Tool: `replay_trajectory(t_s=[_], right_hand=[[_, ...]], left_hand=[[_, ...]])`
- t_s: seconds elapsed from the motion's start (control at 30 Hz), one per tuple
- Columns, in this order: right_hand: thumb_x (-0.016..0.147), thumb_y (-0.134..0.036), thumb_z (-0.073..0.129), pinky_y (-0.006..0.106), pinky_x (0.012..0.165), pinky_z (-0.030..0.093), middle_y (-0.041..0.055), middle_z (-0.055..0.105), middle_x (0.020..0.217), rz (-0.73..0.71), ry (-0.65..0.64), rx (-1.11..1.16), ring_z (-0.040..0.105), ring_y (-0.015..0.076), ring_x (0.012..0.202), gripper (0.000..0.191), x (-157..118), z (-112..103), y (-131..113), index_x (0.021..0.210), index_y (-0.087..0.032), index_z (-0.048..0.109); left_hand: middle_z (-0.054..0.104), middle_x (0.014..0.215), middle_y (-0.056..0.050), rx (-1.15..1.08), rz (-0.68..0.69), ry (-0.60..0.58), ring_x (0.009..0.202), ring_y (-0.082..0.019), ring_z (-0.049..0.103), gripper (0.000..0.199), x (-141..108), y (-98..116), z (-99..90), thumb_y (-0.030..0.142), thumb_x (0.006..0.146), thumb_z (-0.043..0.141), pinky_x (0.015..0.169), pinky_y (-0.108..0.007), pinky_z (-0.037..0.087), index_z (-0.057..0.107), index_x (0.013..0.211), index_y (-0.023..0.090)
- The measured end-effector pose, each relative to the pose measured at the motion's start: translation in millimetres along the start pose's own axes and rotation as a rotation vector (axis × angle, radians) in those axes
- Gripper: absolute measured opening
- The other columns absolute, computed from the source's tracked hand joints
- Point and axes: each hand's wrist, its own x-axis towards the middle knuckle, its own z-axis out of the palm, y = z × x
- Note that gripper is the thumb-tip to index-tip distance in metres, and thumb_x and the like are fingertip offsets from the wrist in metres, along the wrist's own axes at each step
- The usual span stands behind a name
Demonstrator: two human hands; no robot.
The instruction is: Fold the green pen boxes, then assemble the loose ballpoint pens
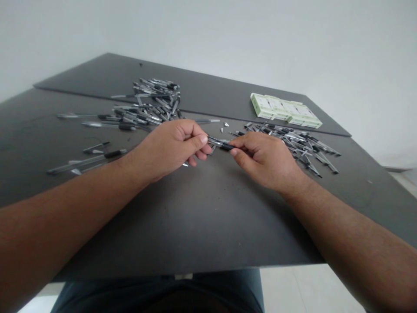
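Left hand (169,145) and right hand (265,161) both pinch black pen (220,144) between fingertips, held above dark surface (195,226). Loose pens (146,111) heaped left of hands, more pens (293,141) right; white-green boxes (285,111) beyond.

Held item: ballpoint pen (220,143), clear barrel, black grip section, intact as far as visible.
Pose: near level, tilted slightly downward toward right hand (267,161).
Grip: pinched between fingertips of both hands; left hand (167,148) at the barrel end.
Nearest stock: loose heap of similar pens (293,145), just beyond right hand, lying crossed.
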Motion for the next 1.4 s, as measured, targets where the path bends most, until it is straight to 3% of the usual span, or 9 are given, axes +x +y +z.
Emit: replay_trajectory(t_s=[0.4,0.63,0.9,1.0,1.13,1.27,1.4], right_hand=[[0.114,-0.028,0.071,0.039,0.099,0.066,0.0071,0.094,0.108,-0.037,-0.011,0.009,0.085,0.0277,0.099,0.025,0.8,1.7,1.2,0.122,-0.023,0.095],[0.115,-0.030,0.070,0.040,0.099,0.067,0.0075,0.094,0.110,-0.018,-0.009,0.011,0.085,0.0282,0.100,0.026,2.0,3.1,1.3,0.122,-0.024,0.094],[0.118,-0.035,0.068,0.042,0.104,0.067,0.0083,0.094,0.116,-0.015,-0.022,0.082,0.086,0.0295,0.106,0.029,0.3,8.0,-0.3,0.130,-0.025,0.093],[0.118,-0.035,0.066,0.041,0.103,0.067,0.0101,0.094,0.118,0.036,0.002,0.094,0.086,0.0296,0.108,0.032,1.3,8.2,3.9,0.131,-0.023,0.093],[0.113,-0.031,0.069,0.042,0.096,0.067,0.0089,0.093,0.109,0.182,0.020,0.074,0.085,0.0297,0.097,0.028,3.5,5.9,15.6,0.129,-0.024,0.091],[0.111,-0.035,0.071,0.043,0.089,0.067,0.0069,0.091,0.098,0.268,0.026,0.047,0.083,0.0281,0.085,0.026,4.8,3.2,30.5,0.124,-0.023,0.089],[0.106,-0.036,0.074,0.044,0.088,0.065,0.0067,0.091,0.100,0.284,0.068,-0.041,0.082,0.0283,0.089,0.022,13.3,-1.3,44.7,0.117,-0.025,0.089]], left_hand=[[0.085,0.091,-0.006,-0.032,-0.027,-0.025,0.069,-0.016,0.077,0.016,-1.6,-0.7,2.3,0.028,0.104,0.077,0.064,-0.028,0.064,0.070,0.091,0.022],[0.086,0.090,-0.006,0.056,0.015,-0.006,0.069,-0.019,0.079,0.015,-0.1,-1.1,2.1,0.031,0.107,0.071,0.064,-0.030,0.068,0.068,0.095,0.023],[0.082,0.079,-0.003,0.160,0.038,0.028,0.066,-0.018,0.076,0.014,-2.5,5.1,4.4,0.036,0.106,0.077,0.060,-0.026,0.060,0.070,0.104,0.024],[0.075,0.071,0.003,0.121,0.023,0.085,0.061,-0.020,0.072,0.020,-1.9,1.6,5.1,0.042,0.109,0.075,0.059,-0.029,0.059,0.067,0.117,0.025],[0.072,0.072,0.003,0.279,0.136,0.113,0.065,-0.020,0.068,0.024,-3.6,-4.0,5.3,0.048,0.109,0.072,0.063,-0.032,0.049,0.069,0.103,0.026],[0.074,0.077,0.003,0.390,0.176,0.031,0.070,-0.020,0.067,0.018,-10.1,-2.5,9.1,0.041,0.108,0.073,0.069,-0.034,0.045,0.071,0.098,0.026],[0.073,0.078,0.003,0.449,0.220,-0.041,0.073,-0.020,0.067,0.013,-14.2,1.7,13.2,0.030,0.108,0.074,0.073,-0.035,0.044,0.071,0.097,0.025]])
